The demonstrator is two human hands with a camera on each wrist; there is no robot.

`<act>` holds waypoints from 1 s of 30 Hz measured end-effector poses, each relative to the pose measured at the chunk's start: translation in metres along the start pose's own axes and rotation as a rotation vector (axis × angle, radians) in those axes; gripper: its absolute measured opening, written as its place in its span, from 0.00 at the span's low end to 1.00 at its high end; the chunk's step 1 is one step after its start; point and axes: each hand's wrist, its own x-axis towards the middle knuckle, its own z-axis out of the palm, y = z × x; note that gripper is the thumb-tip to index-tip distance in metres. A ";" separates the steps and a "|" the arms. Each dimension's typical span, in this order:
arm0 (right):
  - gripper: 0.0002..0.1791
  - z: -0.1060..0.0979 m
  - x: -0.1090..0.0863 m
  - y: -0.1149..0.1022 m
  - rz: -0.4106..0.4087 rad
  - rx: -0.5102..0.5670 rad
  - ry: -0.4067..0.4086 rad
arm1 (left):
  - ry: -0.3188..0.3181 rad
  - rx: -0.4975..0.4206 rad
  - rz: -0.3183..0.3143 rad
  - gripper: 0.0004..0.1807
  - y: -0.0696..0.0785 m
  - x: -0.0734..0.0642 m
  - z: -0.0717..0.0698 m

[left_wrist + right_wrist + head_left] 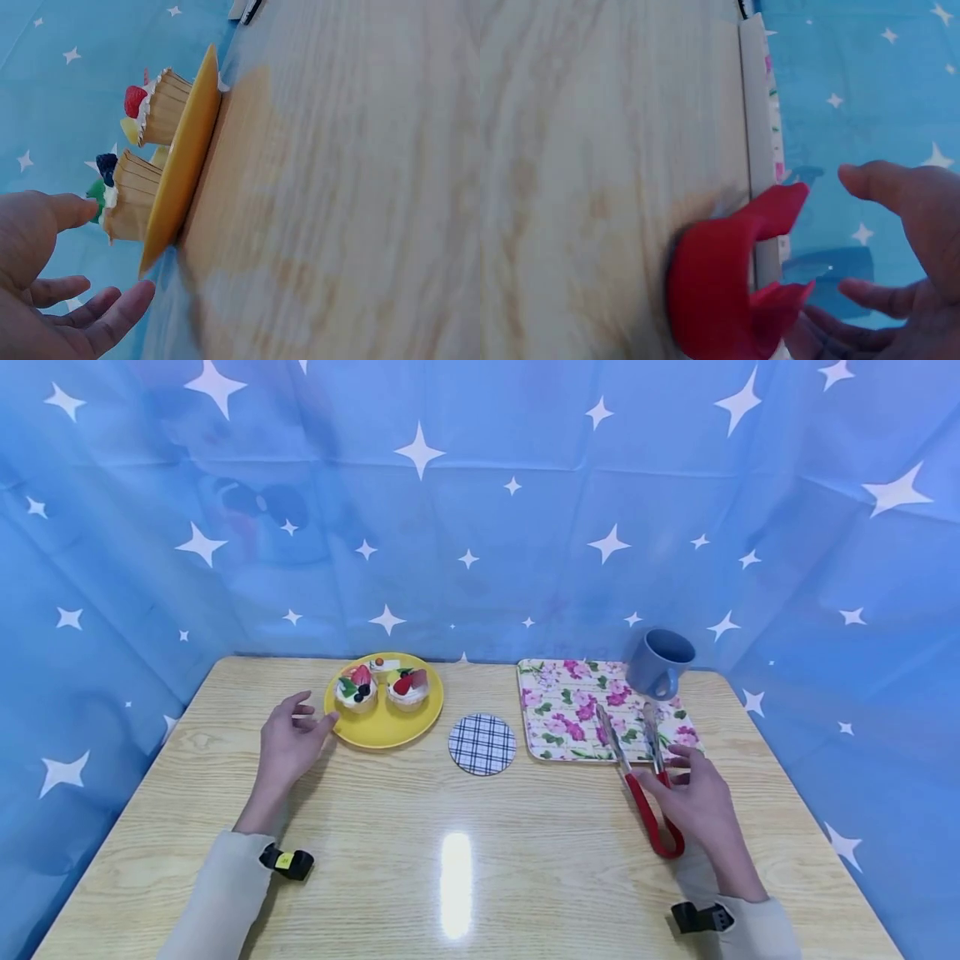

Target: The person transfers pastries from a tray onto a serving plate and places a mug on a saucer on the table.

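Note:
At the left rim of a yellow plate (382, 731), my left hand (291, 743) has its fingers spread and holds nothing. On the plate stand fruit-topped cupcakes, one (356, 692) with green and dark berries and another (408, 687) with a strawberry. In the left wrist view, the thumb overlaps the nearer cupcake (133, 199). My right hand (699, 797) hovers over a pair of red-handled metal tongs (647, 814), its thumb and fingers parted. The right wrist view shows the tongs' red handle (712, 289) beside the loose fingers. Their metal tips lie over a floral tray (551, 714).
A blue mug (647, 664) stands at the tray's back right corner. Between plate and tray lies a round checked coaster (482, 745). A blue curtain (480, 527) with white stars borders the wooden table (360, 860) at the back and sides.

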 end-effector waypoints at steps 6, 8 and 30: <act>0.52 -0.008 0.003 -0.002 -0.074 0.012 0.023 | 0.011 -0.020 0.060 0.40 0.009 -0.007 0.000; 0.51 -0.010 0.003 -0.002 -0.100 0.014 0.034 | 0.008 -0.021 0.095 0.40 0.013 -0.010 0.001; 0.49 -0.033 0.035 0.010 -0.184 0.145 0.073 | -0.194 -0.138 0.312 0.39 0.055 -0.040 0.036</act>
